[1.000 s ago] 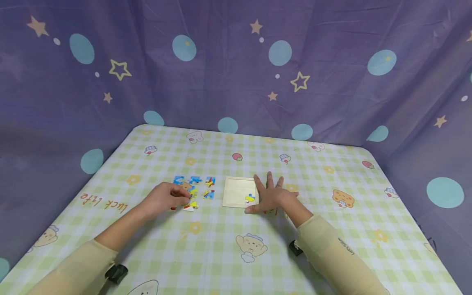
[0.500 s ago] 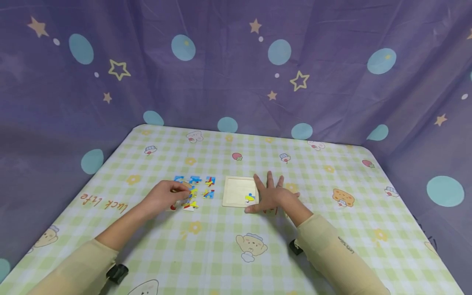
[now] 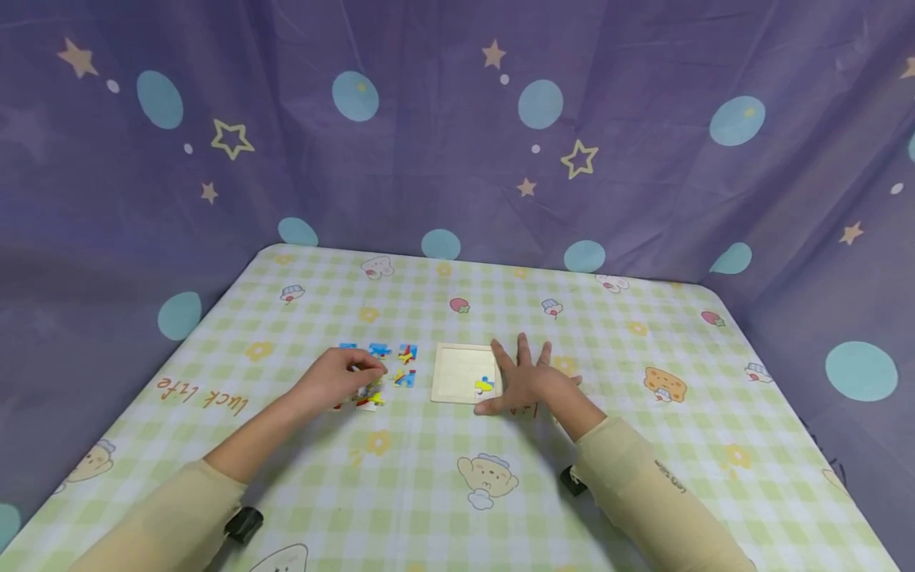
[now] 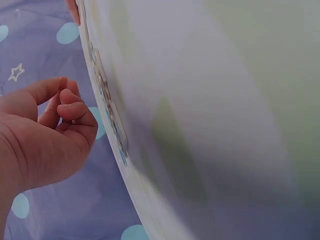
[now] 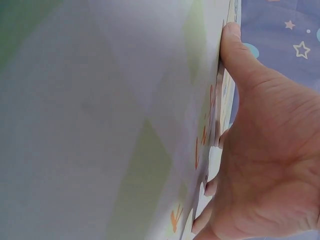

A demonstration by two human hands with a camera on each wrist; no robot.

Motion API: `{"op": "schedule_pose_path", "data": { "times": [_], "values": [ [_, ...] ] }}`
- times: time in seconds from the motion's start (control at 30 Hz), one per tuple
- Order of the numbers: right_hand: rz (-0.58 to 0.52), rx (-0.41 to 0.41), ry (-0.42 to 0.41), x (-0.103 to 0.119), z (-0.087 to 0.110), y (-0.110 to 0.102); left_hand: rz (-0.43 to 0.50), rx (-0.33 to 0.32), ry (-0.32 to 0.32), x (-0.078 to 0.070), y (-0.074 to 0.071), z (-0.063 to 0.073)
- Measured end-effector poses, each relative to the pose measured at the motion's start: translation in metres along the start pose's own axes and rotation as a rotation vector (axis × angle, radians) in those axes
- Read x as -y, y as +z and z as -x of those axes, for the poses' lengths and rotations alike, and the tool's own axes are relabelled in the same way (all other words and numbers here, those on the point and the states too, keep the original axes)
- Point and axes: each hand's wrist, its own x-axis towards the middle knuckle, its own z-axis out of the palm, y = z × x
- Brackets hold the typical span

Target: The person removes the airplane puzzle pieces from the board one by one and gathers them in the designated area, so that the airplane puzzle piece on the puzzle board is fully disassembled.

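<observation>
My left hand [image 3: 336,377] is over a cluster of jigsaw pieces, thumb and forefinger brought together low above them. In the left wrist view the thumb and forefinger tips of the left hand [image 4: 50,125] meet while the other fingers curl. I cannot tell whether a piece is between them. Right of the cluster lies a square wooden puzzle tray [image 3: 450,397], with one yellow and blue piece [image 3: 484,385] in its near right corner. My right hand [image 3: 529,385] is spread flat at the tray's right edge, thumb at its near corner. The hand hides part of that edge.
Loose blue, red and yellow pieces [image 3: 404,379] lie between the left hand and the tray; the hand covers several others. A checked cloth [image 3: 429,492] with cartoon prints covers the table. A purple patterned curtain [image 3: 443,183] hangs around its far side and ends.
My left hand has moved slightly right over the pieces, its fingertips now nearer the middle of the cluster. The right hand and the tray have stayed in place.
</observation>
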Motion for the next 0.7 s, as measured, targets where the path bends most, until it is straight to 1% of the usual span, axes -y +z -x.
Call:
{"op": "schedule_pose_path", "data": {
  "times": [0.2, 0.43, 0.7],
  "values": [
    [-0.009, 0.015, 0.001, -0.003, -0.008, 0.003, -0.021, -0.014, 0.042, -0.01, 0.01, -0.007],
    [-0.017, 0.007, 0.009, -0.007, -0.018, 0.007, 0.034, 0.002, 0.024, -0.02, 0.019, -0.014],
    [-0.02, 0.002, 0.004, -0.005, -0.016, 0.007, 0.054, 0.01, 0.035, -0.026, 0.029, -0.02]
  ]
}}
